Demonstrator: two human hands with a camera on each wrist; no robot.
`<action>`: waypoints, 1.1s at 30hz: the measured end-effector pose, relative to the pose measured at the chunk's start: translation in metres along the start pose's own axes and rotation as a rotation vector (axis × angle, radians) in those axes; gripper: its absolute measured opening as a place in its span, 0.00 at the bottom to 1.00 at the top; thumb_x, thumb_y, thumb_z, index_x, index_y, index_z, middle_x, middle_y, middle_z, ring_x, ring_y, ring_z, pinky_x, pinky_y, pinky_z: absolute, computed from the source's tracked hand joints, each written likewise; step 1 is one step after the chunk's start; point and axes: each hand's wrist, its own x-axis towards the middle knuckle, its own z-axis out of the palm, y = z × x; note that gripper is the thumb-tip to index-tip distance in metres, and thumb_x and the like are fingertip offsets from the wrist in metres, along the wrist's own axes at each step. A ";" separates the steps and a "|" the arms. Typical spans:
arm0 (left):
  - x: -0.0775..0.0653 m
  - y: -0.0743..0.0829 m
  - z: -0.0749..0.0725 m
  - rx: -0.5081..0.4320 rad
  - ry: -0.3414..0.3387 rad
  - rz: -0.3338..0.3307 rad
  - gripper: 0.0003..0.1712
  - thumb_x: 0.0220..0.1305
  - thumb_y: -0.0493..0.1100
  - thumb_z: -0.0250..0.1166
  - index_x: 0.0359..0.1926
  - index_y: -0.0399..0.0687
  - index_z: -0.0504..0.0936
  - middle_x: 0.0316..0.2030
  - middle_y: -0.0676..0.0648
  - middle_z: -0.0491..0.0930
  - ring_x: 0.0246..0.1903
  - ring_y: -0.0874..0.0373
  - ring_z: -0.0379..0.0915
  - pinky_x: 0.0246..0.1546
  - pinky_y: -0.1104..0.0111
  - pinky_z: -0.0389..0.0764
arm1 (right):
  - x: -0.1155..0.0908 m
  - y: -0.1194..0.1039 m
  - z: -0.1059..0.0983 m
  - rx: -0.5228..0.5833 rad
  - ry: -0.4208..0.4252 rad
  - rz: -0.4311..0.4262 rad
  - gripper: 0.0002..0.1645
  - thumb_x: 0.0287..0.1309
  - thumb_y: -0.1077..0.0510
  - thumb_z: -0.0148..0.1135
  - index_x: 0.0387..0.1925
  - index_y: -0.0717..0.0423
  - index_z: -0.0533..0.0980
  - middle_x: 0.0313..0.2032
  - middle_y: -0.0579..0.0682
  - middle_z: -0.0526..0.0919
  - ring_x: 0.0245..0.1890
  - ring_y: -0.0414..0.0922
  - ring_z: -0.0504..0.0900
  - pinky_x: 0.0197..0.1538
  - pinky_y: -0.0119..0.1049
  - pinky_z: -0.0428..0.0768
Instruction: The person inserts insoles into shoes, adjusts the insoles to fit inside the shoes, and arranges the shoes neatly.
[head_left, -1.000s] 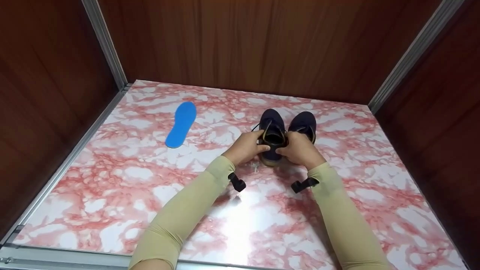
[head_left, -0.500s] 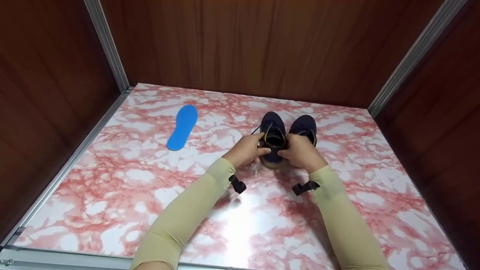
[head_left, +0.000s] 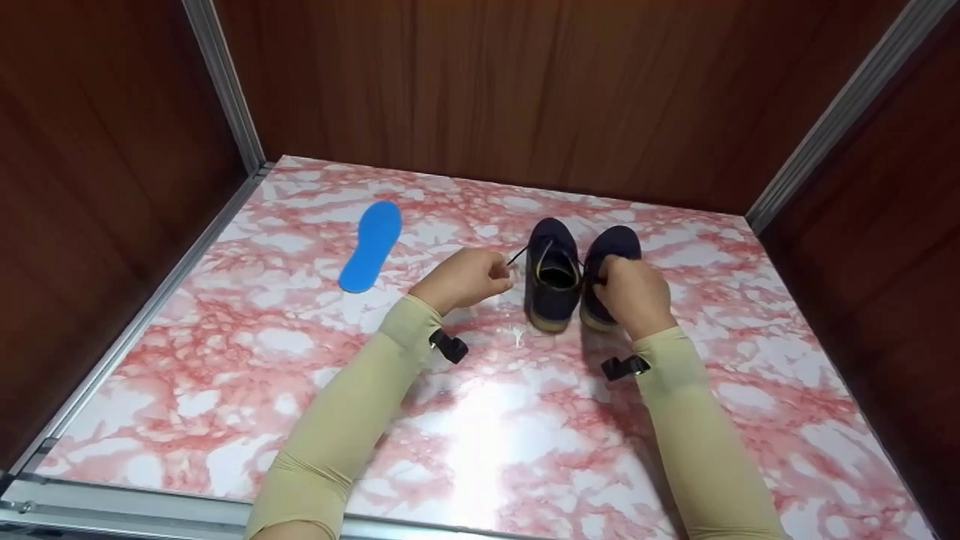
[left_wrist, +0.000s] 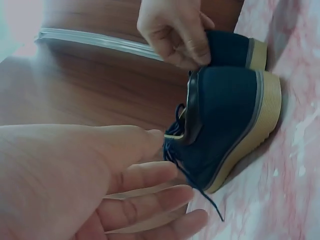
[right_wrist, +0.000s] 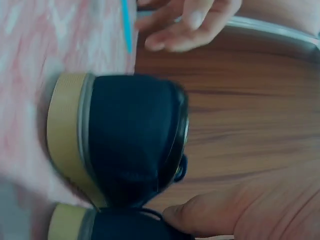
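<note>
Two navy lace-up shoes with tan soles stand side by side, toes away from me: the left shoe [head_left: 553, 304] and the right shoe [head_left: 618, 240]. My left hand [head_left: 466, 276] hovers just left of the left shoe, apart from it. Its fingers [left_wrist: 150, 202] are loosely spread and hold nothing. At the right shoe's opening, my right hand [head_left: 636, 292] has curled fingers and grips the collar; the hand covers much of that shoe. A loose shoelace [left_wrist: 212, 202] trails off the left shoe's side.
A blue insole [head_left: 371, 246] lies flat to the left on the red-and-white marbled tabletop [head_left: 262, 375]. Brown wood-grain panels [head_left: 487, 90] with metal corner posts enclose the back and sides. A small whitish mark [head_left: 516, 335] shows near the left shoe's heel.
Both hands have let go of the left shoe. The left hand has drawn back to the left, and the right hand has moved right onto the right shoe.
</note>
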 end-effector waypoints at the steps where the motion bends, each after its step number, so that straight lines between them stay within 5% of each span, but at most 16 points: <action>1: 0.000 -0.002 0.000 0.015 0.002 -0.005 0.16 0.79 0.54 0.66 0.53 0.49 0.89 0.50 0.47 0.91 0.47 0.51 0.84 0.57 0.53 0.85 | 0.000 0.001 -0.001 -0.009 -0.006 0.005 0.07 0.66 0.56 0.72 0.36 0.56 0.88 0.39 0.62 0.93 0.41 0.64 0.91 0.43 0.65 0.86; 5: 0.001 -0.012 0.000 0.087 0.009 -0.055 0.17 0.78 0.53 0.66 0.52 0.47 0.90 0.49 0.46 0.92 0.46 0.51 0.84 0.56 0.52 0.85 | 0.000 0.008 -0.008 -0.031 -0.042 0.033 0.05 0.62 0.57 0.74 0.33 0.54 0.89 0.41 0.63 0.93 0.42 0.64 0.90 0.42 0.64 0.86; 10: -0.001 -0.025 -0.003 0.133 0.004 -0.130 0.18 0.77 0.53 0.66 0.54 0.47 0.91 0.54 0.46 0.91 0.52 0.49 0.86 0.61 0.51 0.85 | 0.000 0.017 -0.018 -0.042 -0.135 0.055 0.08 0.60 0.60 0.71 0.25 0.52 0.83 0.36 0.59 0.89 0.36 0.56 0.86 0.32 0.52 0.81; 14: -0.003 -0.031 -0.009 0.107 0.023 -0.150 0.18 0.78 0.52 0.65 0.55 0.47 0.90 0.56 0.45 0.91 0.54 0.48 0.87 0.62 0.49 0.85 | 0.000 0.031 -0.030 -0.047 -0.200 0.056 0.02 0.57 0.61 0.71 0.31 0.56 0.85 0.40 0.65 0.89 0.38 0.59 0.86 0.33 0.54 0.82; 18: -0.005 -0.032 -0.014 0.089 0.035 -0.146 0.18 0.79 0.52 0.64 0.56 0.46 0.90 0.56 0.44 0.91 0.53 0.47 0.87 0.62 0.49 0.85 | 0.000 0.043 -0.039 -0.073 -0.225 0.106 0.08 0.56 0.59 0.71 0.36 0.60 0.86 0.44 0.71 0.89 0.39 0.63 0.86 0.35 0.58 0.83; 23: -0.008 -0.030 -0.016 0.099 0.039 -0.140 0.18 0.79 0.52 0.64 0.55 0.46 0.90 0.55 0.45 0.91 0.52 0.48 0.87 0.60 0.50 0.85 | 0.000 0.044 -0.038 -0.063 -0.136 0.161 0.18 0.60 0.50 0.70 0.41 0.63 0.85 0.45 0.72 0.88 0.39 0.65 0.86 0.33 0.60 0.82; 27: -0.010 -0.027 -0.017 0.107 0.053 -0.127 0.17 0.78 0.51 0.64 0.54 0.45 0.91 0.53 0.45 0.92 0.49 0.48 0.87 0.58 0.50 0.86 | 0.003 0.037 -0.029 -0.048 0.010 0.156 0.35 0.65 0.42 0.71 0.54 0.71 0.79 0.54 0.78 0.82 0.49 0.76 0.82 0.45 0.70 0.82; 33: -0.009 -0.022 -0.014 0.140 0.048 -0.110 0.17 0.78 0.51 0.64 0.53 0.46 0.90 0.53 0.45 0.92 0.52 0.47 0.88 0.59 0.49 0.86 | 0.008 0.042 -0.013 0.005 0.014 0.213 0.70 0.62 0.31 0.73 0.82 0.74 0.51 0.70 0.85 0.65 0.60 0.87 0.72 0.60 0.78 0.76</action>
